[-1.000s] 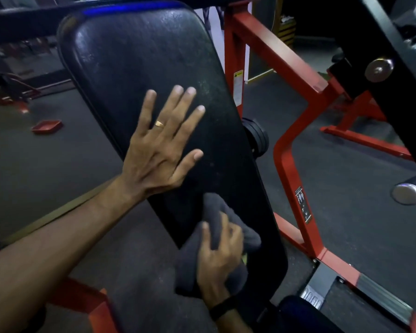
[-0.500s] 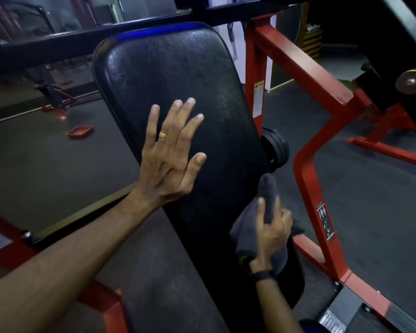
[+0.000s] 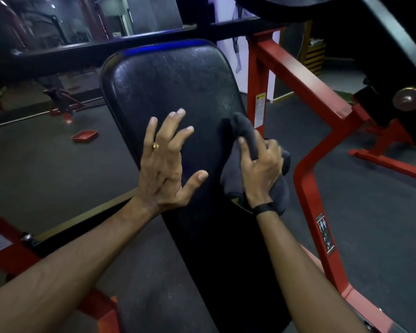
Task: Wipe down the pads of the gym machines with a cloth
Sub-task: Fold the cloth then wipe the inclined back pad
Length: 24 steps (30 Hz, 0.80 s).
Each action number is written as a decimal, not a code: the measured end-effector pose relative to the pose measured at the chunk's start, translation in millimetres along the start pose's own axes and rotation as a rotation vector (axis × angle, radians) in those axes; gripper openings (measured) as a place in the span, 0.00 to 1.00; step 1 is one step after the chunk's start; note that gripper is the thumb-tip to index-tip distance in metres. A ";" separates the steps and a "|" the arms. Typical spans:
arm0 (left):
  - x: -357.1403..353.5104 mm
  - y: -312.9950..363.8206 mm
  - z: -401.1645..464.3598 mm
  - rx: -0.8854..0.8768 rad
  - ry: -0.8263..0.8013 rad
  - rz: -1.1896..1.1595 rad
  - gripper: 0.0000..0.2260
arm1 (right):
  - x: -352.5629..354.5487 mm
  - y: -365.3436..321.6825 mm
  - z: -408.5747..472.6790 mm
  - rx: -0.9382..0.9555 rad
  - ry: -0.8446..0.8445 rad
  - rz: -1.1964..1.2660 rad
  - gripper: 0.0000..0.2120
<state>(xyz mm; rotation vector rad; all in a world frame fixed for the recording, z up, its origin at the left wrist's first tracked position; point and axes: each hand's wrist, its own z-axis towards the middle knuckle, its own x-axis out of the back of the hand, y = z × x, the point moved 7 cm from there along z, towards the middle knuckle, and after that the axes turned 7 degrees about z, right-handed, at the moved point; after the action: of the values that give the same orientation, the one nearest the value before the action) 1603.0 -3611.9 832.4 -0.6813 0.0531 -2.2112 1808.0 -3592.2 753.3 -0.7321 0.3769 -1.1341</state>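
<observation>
Two hands are up on the big black pad (image 3: 168, 87), which leans back and fills the middle of your view. One small red tray (image 3: 84, 136) sits far off on the dark floor (image 3: 34, 169) to your left; you cannot tell if anything is in it.

Your left hand (image 3: 165, 169) lies on the pad's left side with its fingers (image 3: 151, 131) spread wide and a bit bent, holding nothing. A gold ring (image 3: 156, 145) is on one finger.

Your right hand (image 3: 262, 169) holds the dark grey cloth (image 3: 244, 133) bunched up, with fingers curled round it. It presses the cloth on the pad's right edge, just beside the red frame (image 3: 305, 92). One end of the cloth sticks up past your fingers, and the rest hangs under your palm. A black band (image 3: 265, 209) is on that wrist.

Most of the cloth is hidden by your hand. The pad's low end is very dark and hard to see, and the frame runs off the picture.
</observation>
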 end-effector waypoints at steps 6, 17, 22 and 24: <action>0.0 -0.8 -1.4 0.006 0.014 -0.008 0.30 | -5.9 17.7 12.9 -0.252 0.064 -0.007 0.21; 9.0 -6.7 -2.9 0.059 0.130 -0.046 0.33 | -32.7 -133.8 -31.8 0.388 -0.128 0.118 0.18; 7.0 -13.4 -3.8 0.121 0.147 -0.031 0.34 | -10.8 -47.2 -1.6 0.160 -0.087 0.013 0.15; 6.5 -13.9 -3.8 0.147 0.160 -0.034 0.33 | -25.1 -38.5 49.6 -0.024 -0.025 -0.038 0.19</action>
<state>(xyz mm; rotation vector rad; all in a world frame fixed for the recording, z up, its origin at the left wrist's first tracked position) 1588.1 -3607.9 835.7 -0.4270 -0.0393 -2.2722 1802.5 -3561.5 813.3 -0.7766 0.3575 -1.1574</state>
